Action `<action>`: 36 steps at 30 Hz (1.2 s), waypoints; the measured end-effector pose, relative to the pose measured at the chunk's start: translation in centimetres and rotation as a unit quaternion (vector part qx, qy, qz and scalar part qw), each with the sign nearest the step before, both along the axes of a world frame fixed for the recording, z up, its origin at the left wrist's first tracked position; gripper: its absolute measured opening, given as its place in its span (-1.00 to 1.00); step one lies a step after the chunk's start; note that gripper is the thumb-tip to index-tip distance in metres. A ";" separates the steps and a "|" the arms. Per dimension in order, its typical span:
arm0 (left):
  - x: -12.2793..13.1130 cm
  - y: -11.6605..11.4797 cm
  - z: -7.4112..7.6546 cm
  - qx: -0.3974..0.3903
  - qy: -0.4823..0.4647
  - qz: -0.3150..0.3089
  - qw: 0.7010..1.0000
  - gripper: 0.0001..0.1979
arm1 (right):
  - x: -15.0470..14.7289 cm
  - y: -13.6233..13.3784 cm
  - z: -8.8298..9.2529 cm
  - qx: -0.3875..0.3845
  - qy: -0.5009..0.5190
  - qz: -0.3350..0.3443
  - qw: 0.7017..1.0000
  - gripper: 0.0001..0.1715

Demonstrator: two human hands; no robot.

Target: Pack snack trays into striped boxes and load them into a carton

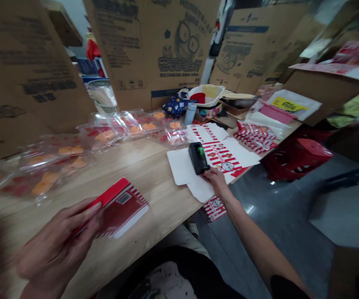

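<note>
Along the tabletop [148, 174] edge | left hand [53, 245]: fingers [86, 211] clenched on red striped packet [121, 207] | right hand [217, 180]: at black tool [198, 158] on white paper [181, 166], grip unclear | risk: a careless knock could slide the paper off the edge

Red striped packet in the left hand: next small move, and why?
Probably bring the red striped paper packet over to the white sheets: the left hand holds it out over the wooden table, away from them, while the right hand rests at the black handheld tool there.
</note>
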State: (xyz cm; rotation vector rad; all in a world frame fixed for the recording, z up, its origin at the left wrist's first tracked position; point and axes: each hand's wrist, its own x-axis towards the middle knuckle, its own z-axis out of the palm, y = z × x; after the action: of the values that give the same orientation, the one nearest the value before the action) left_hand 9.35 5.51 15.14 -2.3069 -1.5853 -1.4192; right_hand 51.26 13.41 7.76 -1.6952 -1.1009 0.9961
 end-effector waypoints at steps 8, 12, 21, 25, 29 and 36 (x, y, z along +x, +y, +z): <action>2.0 -1.7 0.4 0.071 -0.018 -0.036 0.997 -0.83 | -3.8 -3.6 2.8 0.108 -0.156 -0.053 0.980 -0.82; 2.6 -3.1 0.8 0.050 -0.025 -0.047 0.997 -0.82 | -11.5 -7.3 7.4 0.191 0.004 0.197 0.962 -0.86; 3.4 -4.4 0.7 0.022 -0.061 -0.001 0.998 -0.69 | -22.2 -8.4 11.1 0.141 0.197 0.383 0.891 -0.25; 3.3 -4.3 0.4 0.042 -0.064 -0.020 0.997 -0.64 | -22.6 -8.0 10.6 0.101 0.186 0.347 0.914 -0.23; 2.8 -3.9 0.9 0.055 -0.041 -0.066 0.995 -0.64 | -22.9 -7.8 10.2 0.099 0.190 0.344 0.914 -0.26; 2.5 -3.8 2.2 0.007 -0.037 -0.073 0.997 -0.69 | -23.2 -7.5 9.0 0.145 0.216 0.364 0.895 -0.21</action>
State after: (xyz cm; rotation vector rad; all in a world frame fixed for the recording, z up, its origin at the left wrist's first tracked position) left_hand 11.85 1.75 17.31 -2.4336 -1.4453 -1.5584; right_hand 28.07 5.90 16.73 -0.7447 -1.5118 1.4851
